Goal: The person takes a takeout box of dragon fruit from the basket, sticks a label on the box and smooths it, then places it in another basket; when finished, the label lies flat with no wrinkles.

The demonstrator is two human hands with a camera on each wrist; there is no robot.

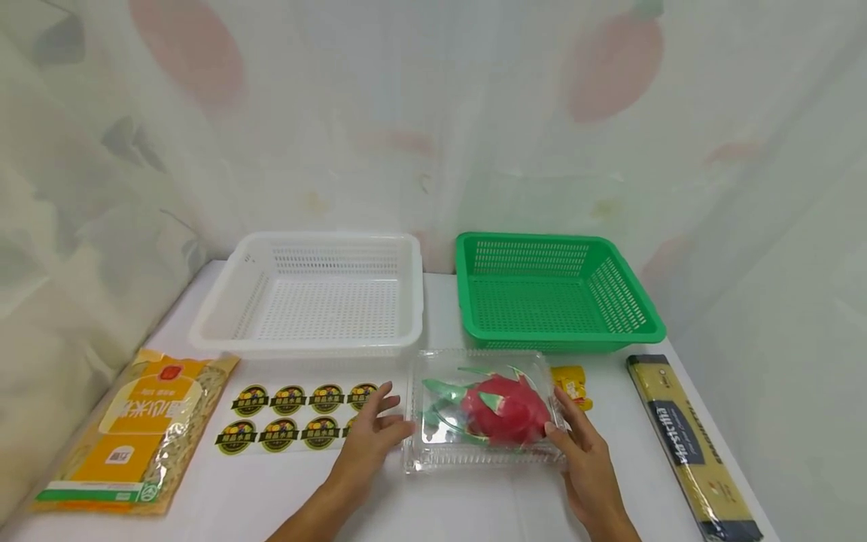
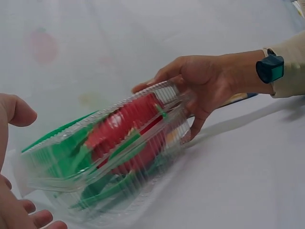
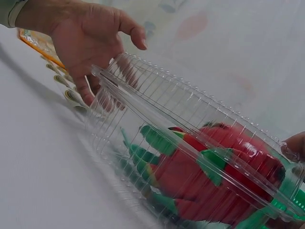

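A clear plastic clamshell box (image 1: 484, 456) lies on the table with its lid down. Inside it is a red dragon fruit (image 1: 511, 410) with green leaf tips, seen through the plastic. My right hand (image 1: 588, 463) grips the box's right end, thumb on top and fingers down the side, as the left wrist view (image 2: 202, 78) also shows. By the left end is my left hand (image 1: 369, 436), fingers loosely spread and holding nothing. A sheet of round black-and-gold stickers (image 1: 287, 418) lies left of that hand, which partly hides its right end.
Behind stand a white basket (image 1: 318, 348) and a green basket (image 1: 565, 336). An orange food bag (image 1: 138, 436) lies at the left, a long pasta pack (image 1: 691, 444) at the right. A small yellow packet (image 1: 571, 384) sits just behind the right hand.
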